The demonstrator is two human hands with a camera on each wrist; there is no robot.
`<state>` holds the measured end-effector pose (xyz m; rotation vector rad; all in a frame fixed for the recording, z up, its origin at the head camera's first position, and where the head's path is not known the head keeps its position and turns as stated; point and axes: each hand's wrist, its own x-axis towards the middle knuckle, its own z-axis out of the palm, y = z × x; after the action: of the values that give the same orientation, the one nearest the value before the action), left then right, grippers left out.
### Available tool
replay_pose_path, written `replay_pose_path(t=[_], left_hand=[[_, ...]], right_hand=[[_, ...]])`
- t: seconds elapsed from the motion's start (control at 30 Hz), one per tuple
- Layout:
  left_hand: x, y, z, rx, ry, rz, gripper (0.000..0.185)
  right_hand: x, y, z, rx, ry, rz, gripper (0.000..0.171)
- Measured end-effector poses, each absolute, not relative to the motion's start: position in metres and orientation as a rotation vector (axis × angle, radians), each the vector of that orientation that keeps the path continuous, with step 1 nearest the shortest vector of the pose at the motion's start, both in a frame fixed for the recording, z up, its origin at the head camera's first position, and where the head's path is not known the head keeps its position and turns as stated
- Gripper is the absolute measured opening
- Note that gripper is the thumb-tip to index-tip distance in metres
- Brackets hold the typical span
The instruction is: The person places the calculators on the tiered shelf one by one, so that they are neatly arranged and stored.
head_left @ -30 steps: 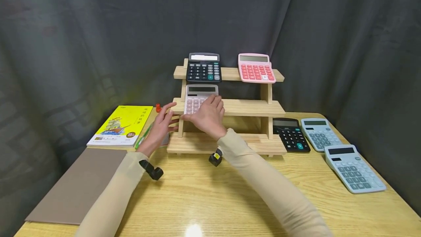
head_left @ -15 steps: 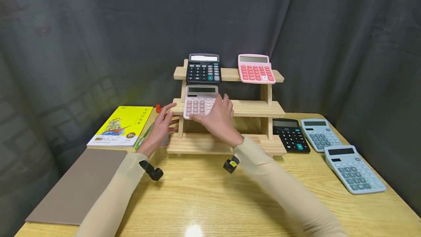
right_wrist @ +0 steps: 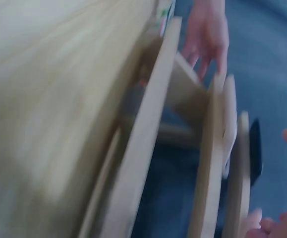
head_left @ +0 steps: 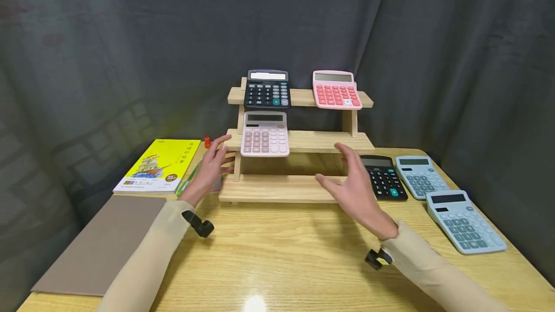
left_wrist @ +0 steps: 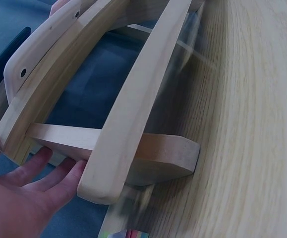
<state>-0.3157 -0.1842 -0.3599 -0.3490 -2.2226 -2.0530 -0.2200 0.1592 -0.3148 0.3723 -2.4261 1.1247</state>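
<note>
A pale pink-and-white calculator (head_left: 265,134) leans on the left part of the middle shelf of a three-tier wooden stand (head_left: 321,141). My left hand (head_left: 211,167) is at the stand's left end, fingers spread. In the left wrist view its fingertips (left_wrist: 76,171) touch or nearly touch the wooden side support (left_wrist: 69,136). My right hand (head_left: 353,187) is in the air before the stand's right end, thumb and fingers apart, holding nothing. On the top shelf are a black calculator (head_left: 267,89) at left and a pink calculator (head_left: 336,90) at right.
Right of the stand lie a black calculator (head_left: 386,177) and two light-blue calculators (head_left: 420,177). A yellow book (head_left: 160,165), green pens (head_left: 188,182), a red-capped item (head_left: 207,142) and a brown board (head_left: 99,244) lie to the left. A dark curtain (head_left: 173,37) hangs behind.
My right hand has let go of the pink-and-white calculator and moved right, away from it. The calculator stays on the middle shelf. My left hand has hardly moved.
</note>
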Motion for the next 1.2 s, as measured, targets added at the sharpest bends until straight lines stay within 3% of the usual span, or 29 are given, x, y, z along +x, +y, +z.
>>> replay_pose_path(t=[0.6,0.97,1.2], left_hand=[[-0.316,-0.186,-0.358,-0.359,-2.217,-2.063,0.046],[-0.316,-0.185,-0.358,-0.342,-2.24,-2.067,0.046],[-0.316,-0.185,-0.359,-0.335,-2.246,-2.065,0.045]], right_hand=[[-0.161,0.355,-0.354,0.215,-2.597,1.045,0.095],[-0.148,0.442,-0.376,-0.004,-2.807,0.887,0.107],[-0.15,0.469,-0.388,-0.143,-2.975,0.781,0.115]])
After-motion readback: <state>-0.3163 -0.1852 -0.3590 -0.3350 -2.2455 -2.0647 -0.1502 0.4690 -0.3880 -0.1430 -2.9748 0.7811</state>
